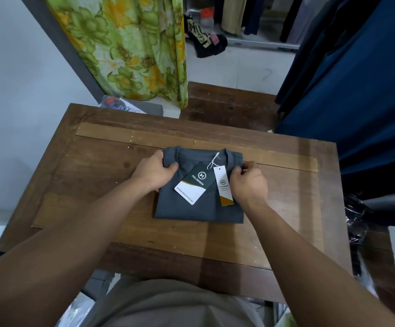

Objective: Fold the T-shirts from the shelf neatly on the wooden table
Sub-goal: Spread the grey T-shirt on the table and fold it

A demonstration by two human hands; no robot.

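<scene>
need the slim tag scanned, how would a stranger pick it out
On the wooden table lies a folded grey T-shirt. Two tags rest on it; the slim one is the white strip by the right hand, gold-tipped, unlike the wider dark-topped card.

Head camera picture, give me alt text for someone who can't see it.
A person grips the far corners of a folded grey T-shirt lying flat on a wooden table, the left hand at its left corner and the right hand at its right. Two paper brand tags on a string lie on top.
</scene>
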